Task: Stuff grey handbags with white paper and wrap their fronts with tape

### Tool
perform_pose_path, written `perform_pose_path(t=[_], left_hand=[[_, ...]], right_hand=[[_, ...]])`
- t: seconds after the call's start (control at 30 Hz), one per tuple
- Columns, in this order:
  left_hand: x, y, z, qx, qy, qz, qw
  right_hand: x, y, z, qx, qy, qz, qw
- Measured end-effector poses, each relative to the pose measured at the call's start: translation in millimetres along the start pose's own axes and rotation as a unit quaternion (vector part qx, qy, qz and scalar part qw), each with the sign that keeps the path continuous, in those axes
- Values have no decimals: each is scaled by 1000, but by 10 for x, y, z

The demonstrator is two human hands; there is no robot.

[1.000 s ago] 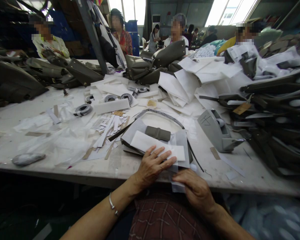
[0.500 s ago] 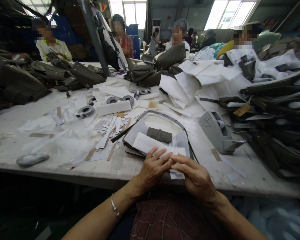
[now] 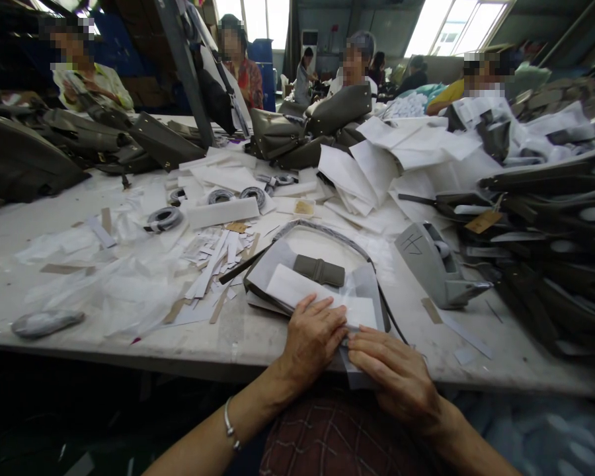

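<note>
A dark olive handbag (image 3: 258, 283) lies at the table's front edge, its strap (image 3: 322, 228) looped away from me and covered in clear film. Across the bag rests a folded white foam sheet (image 3: 295, 285), with the bag's olive tab (image 3: 320, 270) showing beyond it. My left hand (image 3: 315, 334) is on the sheet, fingers bent over its near part, thumb side hidden. Close beside it, my right hand (image 3: 394, 370) has its fingers curled and pressed together on a thin translucent sheet (image 3: 361, 378) that hangs over the table edge. The fingertips of both hands nearly meet.
A grey tape dispenser (image 3: 429, 264) stands to the right, before a stack of olive bags (image 3: 550, 264). Paper strips (image 3: 218, 261), wrapped strap coils (image 3: 163, 218) and white sheets (image 3: 401, 149) cover the table. Several people sit across from me.
My right hand has shifted slightly right and towards me, and more of the translucent sheet hangs below it. The left hand stays on the foam sheet. The view has turned slightly.
</note>
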State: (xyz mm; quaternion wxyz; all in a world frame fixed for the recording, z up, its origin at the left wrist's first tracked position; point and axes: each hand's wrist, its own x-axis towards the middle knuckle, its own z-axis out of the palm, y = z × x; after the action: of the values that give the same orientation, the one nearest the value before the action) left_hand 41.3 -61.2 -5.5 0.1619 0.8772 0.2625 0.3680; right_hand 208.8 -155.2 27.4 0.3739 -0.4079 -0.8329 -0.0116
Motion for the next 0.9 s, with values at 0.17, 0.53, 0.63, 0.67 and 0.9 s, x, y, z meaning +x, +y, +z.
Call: perform_pose_path(t=[0.17, 0.53, 0.63, 0.67, 0.9], left_hand=[[-32, -34, 40, 46, 0, 45, 998], [-36, 20, -29, -20, -3, -10, 1000], [-50, -19, 53, 12, 5, 8, 1000], [-52, -49, 111, 34, 21, 28, 999], [-31, -257, 499, 218, 101, 162, 957]], right_hand=[[96, -58, -68, -3, 37, 65, 997], [296, 617, 140, -52, -40, 224, 972], [250, 775, 204, 12, -75, 267, 961], [228, 812, 220, 31, -85, 281, 956], [473, 1167, 63, 44, -206, 355, 911]])
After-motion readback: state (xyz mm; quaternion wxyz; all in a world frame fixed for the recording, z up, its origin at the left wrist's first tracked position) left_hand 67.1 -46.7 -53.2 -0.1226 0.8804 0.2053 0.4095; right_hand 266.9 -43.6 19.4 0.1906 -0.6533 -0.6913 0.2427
